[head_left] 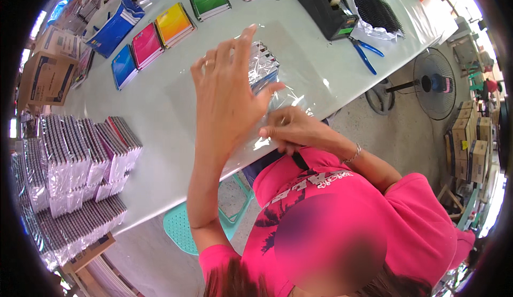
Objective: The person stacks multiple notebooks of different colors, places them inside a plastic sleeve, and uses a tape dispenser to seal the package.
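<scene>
Pale table, notebooks laid far left. Film-wrapped bundle is seen just right of the left hand, the closer one, held open; right hand is curled nearer, its grip untellable.

left hand open, fingers extended, thumb spread; right hand nearer the body, fingers curled

Pink shirt: white block lettering, large, upside-down in view. Cardboard box: dark print, too small to read. Tape dispenser: green label, likewise. Green notebook: tiny cover logo, illegible.
</scene>
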`<action>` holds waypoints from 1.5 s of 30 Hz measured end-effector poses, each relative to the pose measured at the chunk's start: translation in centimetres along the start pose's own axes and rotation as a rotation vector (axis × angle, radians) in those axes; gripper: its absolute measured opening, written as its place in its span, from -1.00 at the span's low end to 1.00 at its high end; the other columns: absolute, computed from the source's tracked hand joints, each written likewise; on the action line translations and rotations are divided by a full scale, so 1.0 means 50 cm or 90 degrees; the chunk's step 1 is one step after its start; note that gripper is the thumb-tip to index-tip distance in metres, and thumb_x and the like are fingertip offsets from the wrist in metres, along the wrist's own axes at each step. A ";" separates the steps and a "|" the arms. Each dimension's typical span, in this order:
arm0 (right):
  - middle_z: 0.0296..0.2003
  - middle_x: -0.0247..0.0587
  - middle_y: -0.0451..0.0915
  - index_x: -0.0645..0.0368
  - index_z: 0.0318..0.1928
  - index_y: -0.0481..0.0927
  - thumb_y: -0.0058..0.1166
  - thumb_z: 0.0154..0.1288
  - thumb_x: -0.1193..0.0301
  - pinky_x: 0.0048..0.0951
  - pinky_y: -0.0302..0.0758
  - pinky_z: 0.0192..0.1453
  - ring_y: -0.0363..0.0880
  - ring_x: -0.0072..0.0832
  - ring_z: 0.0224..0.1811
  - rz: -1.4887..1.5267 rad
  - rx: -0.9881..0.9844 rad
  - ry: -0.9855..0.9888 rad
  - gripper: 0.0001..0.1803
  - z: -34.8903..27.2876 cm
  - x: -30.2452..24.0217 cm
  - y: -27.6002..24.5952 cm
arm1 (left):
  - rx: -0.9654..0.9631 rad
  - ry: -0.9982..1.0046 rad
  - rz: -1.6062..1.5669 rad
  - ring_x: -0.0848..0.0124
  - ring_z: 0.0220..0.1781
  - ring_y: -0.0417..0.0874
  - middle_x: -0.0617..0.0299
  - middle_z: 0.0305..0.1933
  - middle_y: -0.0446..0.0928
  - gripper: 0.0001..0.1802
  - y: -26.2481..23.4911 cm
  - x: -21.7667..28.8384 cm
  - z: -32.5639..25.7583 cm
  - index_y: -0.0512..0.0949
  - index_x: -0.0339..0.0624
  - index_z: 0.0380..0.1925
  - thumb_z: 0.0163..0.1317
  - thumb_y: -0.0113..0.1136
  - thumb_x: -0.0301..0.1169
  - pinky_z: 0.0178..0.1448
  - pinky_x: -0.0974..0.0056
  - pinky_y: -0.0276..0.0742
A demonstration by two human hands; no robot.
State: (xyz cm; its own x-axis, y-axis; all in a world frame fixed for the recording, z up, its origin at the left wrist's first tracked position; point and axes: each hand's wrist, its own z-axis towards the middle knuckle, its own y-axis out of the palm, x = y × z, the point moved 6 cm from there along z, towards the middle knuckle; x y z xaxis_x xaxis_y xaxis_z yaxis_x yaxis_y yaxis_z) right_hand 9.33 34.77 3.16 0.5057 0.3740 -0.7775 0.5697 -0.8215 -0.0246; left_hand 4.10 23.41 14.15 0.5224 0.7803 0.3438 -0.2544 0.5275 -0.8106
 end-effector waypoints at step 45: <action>0.06 -0.18 0.50 0.15 -0.26 0.63 0.32 -0.02 0.47 -0.28 0.29 0.31 0.42 -0.29 0.20 -0.409 0.206 -0.813 -0.75 -0.151 -0.309 -0.267 | 0.117 0.024 -0.088 0.25 0.09 0.54 0.17 0.03 0.55 -0.56 -0.185 0.018 0.006 0.67 -0.09 -0.16 -0.14 0.51 -0.37 0.22 0.21 0.37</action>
State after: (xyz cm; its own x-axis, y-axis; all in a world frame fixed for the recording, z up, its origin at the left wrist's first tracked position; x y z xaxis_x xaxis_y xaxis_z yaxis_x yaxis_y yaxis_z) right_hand -1.19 43.24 20.24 -0.7767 0.2192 -0.5906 0.2161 -0.7879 -0.5766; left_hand 6.71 19.35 22.09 0.5924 0.6846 0.4246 -0.3199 0.6836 -0.6560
